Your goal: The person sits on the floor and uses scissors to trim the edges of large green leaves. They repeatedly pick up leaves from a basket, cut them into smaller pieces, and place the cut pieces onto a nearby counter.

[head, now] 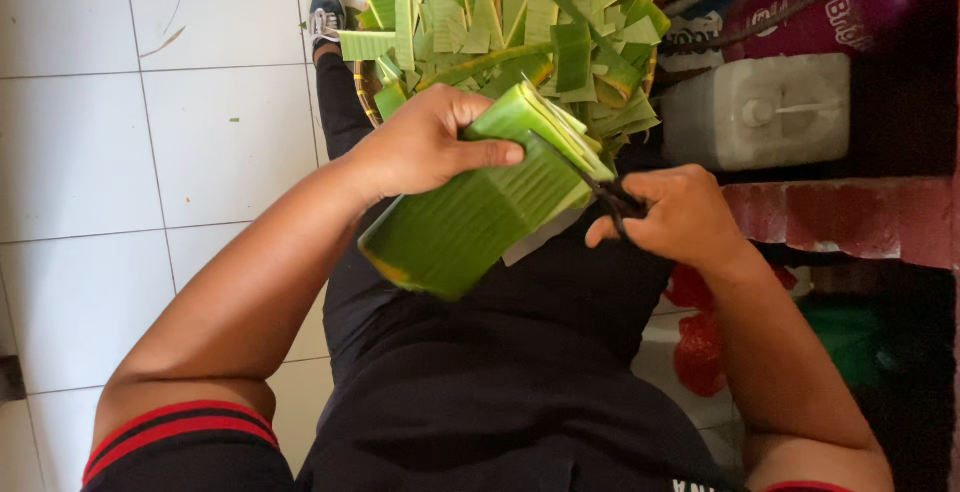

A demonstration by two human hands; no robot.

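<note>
My left hand (425,142) grips a folded stack of green banana leaf (470,217) above my lap, thumb pressed across its top. My right hand (675,214) is closed around black scissors (615,195), whose blades reach into the stack's right edge. Beyond my knees sits a round woven basket (364,87) heaped with several cut leaf strips (510,17).
White tiled floor (150,152) stretches to the left. A white plastic jerrycan (755,112) stands at the right, by a red brick ledge (850,217). Red plastic bags (700,347) lie below my right arm. My shoe (326,14) shows beside the basket.
</note>
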